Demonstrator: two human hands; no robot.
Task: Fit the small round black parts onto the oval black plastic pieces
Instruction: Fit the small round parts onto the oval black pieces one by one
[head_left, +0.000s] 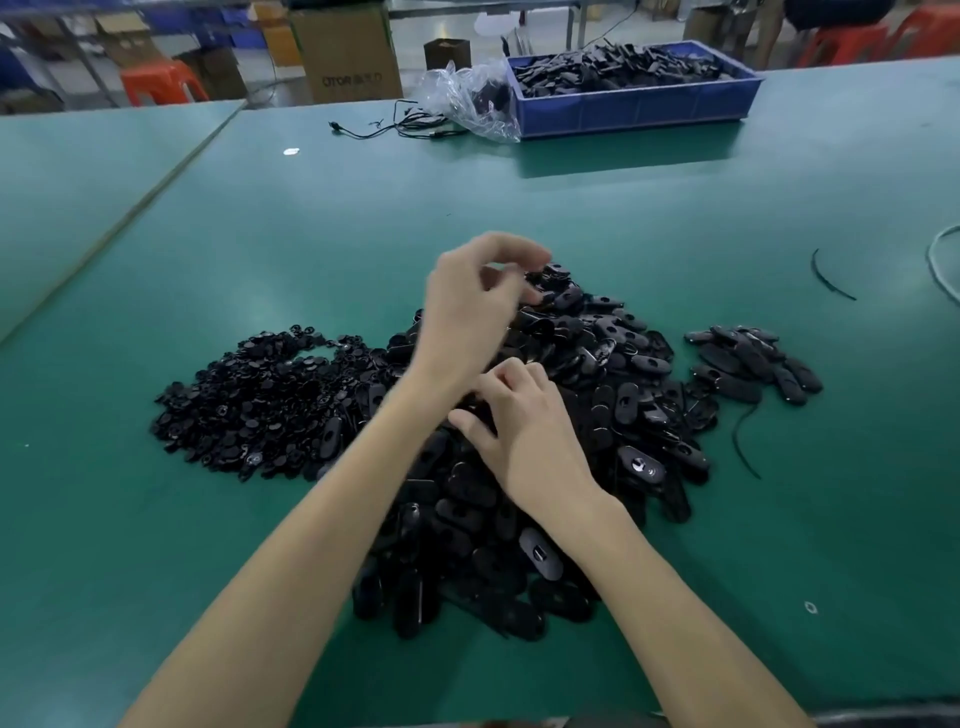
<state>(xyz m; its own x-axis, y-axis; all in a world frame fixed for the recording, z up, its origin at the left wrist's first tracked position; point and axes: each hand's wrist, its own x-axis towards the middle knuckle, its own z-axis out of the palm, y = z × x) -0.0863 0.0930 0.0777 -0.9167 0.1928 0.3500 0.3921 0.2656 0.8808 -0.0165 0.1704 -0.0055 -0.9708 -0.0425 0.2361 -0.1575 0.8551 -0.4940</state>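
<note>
A wide green worktop (623, 208) fills most of the view, with soft overhead light reflecting off its surface. A second green worktop (78, 171) butts against it on the left, a narrow seam running between them. At the far edge sits a blue plastic crate (649, 106), with a crumpled clear plastic bag (467, 98) just beside it and thin black cables (384, 127) near the bag. Beyond the worktops, on a grey floor (270, 88), stand a tall cardboard box (348, 52), a smaller box (447, 52) and red plastic stools (161, 80). Blurred shelving stands at the far left.
</note>
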